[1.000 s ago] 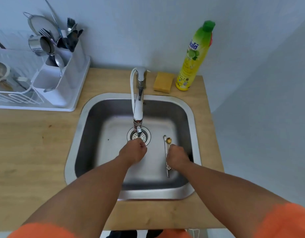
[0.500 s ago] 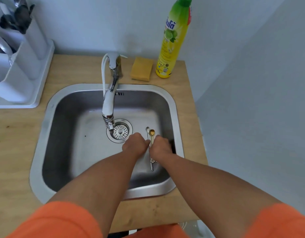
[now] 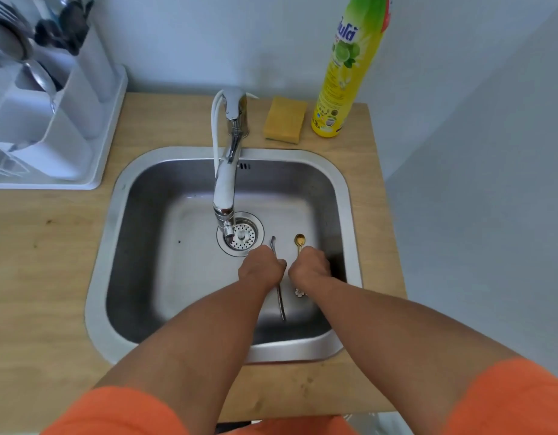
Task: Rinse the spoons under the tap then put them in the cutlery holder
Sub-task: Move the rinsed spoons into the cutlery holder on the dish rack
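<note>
Reaching down into the steel sink (image 3: 114,246), both hands are curling into loose fists near the centre of the frame, just below and right of the drain strainer (image 3: 241,235). The left hand (image 3: 260,268) is closing around a silver spoon (image 3: 280,301), whose one end is poking out above the knuckles while the other is trailing out below the wrist toward the lower edge of the basin. The right hand (image 3: 309,266) is closing around a gold spoon (image 3: 300,239), its small bowl showing just above the fingers and a flower-shaped handle end peeking out beneath the wrist. The two hands are sitting just beside each other, nearly touching. The tap (image 3: 225,183) is arching over the basin above them, with no stream visible. At the upper left of the frame the white cutlery holder (image 3: 83,89) is standing on the wooden counter (image 3: 36,262), already carrying utensils. A yellow sponge (image 3: 285,124) and a dish soap bottle (image 3: 343,83) are standing behind the sink.
</note>
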Available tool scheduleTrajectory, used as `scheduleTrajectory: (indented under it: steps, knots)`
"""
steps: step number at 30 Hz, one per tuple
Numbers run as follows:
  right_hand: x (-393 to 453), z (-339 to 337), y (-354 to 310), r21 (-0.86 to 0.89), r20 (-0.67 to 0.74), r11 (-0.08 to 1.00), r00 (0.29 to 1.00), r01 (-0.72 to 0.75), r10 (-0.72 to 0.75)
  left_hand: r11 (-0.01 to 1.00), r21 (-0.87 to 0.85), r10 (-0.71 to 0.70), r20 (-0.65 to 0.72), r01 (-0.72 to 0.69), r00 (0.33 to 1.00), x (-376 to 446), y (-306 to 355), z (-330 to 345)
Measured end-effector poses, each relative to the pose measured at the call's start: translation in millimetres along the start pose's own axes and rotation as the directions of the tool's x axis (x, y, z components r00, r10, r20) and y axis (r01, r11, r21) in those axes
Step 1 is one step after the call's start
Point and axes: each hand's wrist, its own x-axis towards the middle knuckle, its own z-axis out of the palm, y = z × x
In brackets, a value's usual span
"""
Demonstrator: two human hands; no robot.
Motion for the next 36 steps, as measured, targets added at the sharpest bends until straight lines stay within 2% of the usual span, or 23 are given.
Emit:
scheduleTrajectory:
  steps: [4, 8, 11, 16, 24, 29, 32, 36]
  knots:
    - [2, 0, -3, -0.036, -0.029, 0.999, 1.000, 0.003, -0.004, 0.999, -0.045, -0.003, 0.030, 0.004, 1.000, -3, -13, -4]
    - [1, -1, -3, -0.079, -0.043, 0.997, 0.999, 0.014, -0.017, 0.983, -0.182, -0.009, 0.018, 0.012, 1.000, -4, -42, -23]
    - [-3, -1, -4, -0.109, -0.031, 0.993, 0.998, 0.044, -0.048, 0.965, -0.261, 0.000, -0.031, -0.008, 1.000, -2, -69, -52]
    - [-15, 3, -11, -0.062, 0.011, 0.995, 0.997, 0.080, -0.079, 0.921, -0.389, -0.038, -0.125, -0.013, 0.991, -4, -99, -117]
    - [-30, 12, -37, 0.184, 0.152, 0.980, 0.987, -0.077, 0.049, 0.930, -0.367, -0.019, -0.079, -0.012, 0.997, -25, -126, -207]
    - [-43, 17, -62, 0.416, 0.257, 0.898, 0.966, -0.142, 0.033, 0.945, -0.321, 0.027, -0.131, -0.068, 0.991, -40, -145, -254]
    - [-55, 21, -80, 0.418, 0.303, 0.907, 0.949, -0.049, -0.089, 0.936, -0.329, 0.042, -0.243, -0.123, 0.969, -49, -155, -285]
    - [-74, 32, -104, 0.333, 0.267, 0.903, 0.891, 0.271, -0.366, 0.919, -0.318, 0.081, -0.422, -0.231, 0.903, -62, -159, -327]
